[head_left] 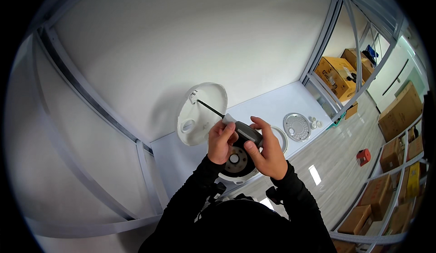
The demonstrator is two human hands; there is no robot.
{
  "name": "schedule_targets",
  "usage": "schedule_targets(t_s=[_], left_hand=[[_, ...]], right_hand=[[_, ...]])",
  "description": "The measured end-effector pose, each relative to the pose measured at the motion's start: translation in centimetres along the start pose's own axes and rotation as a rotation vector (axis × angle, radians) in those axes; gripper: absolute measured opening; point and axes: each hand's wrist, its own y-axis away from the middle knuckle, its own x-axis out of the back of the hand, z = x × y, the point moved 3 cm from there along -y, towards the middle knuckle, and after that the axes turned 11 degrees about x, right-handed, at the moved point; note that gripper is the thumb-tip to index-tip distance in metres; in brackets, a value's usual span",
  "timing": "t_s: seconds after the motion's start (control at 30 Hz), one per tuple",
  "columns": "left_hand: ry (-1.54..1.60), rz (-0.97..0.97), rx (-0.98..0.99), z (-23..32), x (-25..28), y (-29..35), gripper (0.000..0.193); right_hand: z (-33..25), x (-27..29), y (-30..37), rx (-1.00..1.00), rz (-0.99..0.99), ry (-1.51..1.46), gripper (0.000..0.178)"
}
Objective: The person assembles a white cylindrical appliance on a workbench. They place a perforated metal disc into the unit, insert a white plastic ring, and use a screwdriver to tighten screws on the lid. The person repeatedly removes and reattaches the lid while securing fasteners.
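Black sleeves rise to both hands, which grasp one screwdriver above the base. Its shaft slants up and leftward, the tip over the bracket of the tilted cover; contact cannot be told. The work looks midway: cover, ring, disc and caps are separate pieces on or above the bench; whether they are coming apart or going together does not show. The left hand pinches the collar, thumb on top; the right hand cups the handle's butt, forefinger extended.
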Motion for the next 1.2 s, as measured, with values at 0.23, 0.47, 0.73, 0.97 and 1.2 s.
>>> schedule_targets(t_s=[0.23,0.47,0.73,0.97,1.2], left_hand=[[0.015,0.031,-0.021,-0.7,1.4,-0.8,0.019],[0.047,-0.042,0.059,0.5,-0.3,0.1,0.031],[0.043,-0.002,0.034,0.0,0.3,-0.6,0.021],[0.063,-0.08,-0.012,0.2,0.1,-0.1,0.029],[0.035,-0.034,0.056,0.5,-0.4,0.0,0.023]], right_hand=[[0.6,0.0,0.2,0.189,-0.031,0.193,0.051],[0.3,-0.3,0.3,0.05,0.047,0.029,0.046],[0.8,0.0,-0.2,0.278,0.068,0.183,0.041],[0.5,-0.5,0.2,0.08,0.194,-0.02,0.041],[0.8,0.0,0.4,0.194,0.077,0.145,0.043]])
